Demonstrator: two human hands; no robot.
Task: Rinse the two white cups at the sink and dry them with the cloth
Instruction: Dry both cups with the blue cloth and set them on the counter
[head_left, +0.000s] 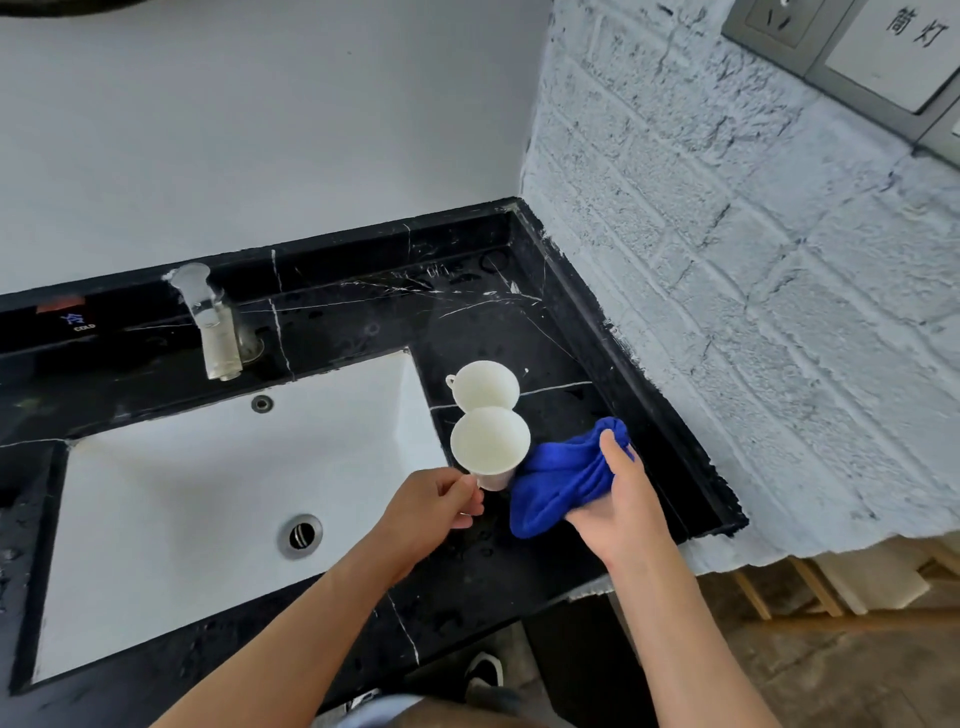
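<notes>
My left hand (434, 506) grips the handle of a white cup (490, 444), held upright just above the black counter at the sink's right edge. A second white cup (485, 383) stands on the counter right behind it, its handle pointing left. My right hand (621, 499) holds a bunched blue cloth (558, 486), which touches the right side of the held cup.
The white sink basin (218, 499) with its drain (300, 535) lies to the left, and a metal faucet (213, 322) stands behind it. The black marble counter (519, 312) is wet and ends at a painted brick wall (753, 286) on the right.
</notes>
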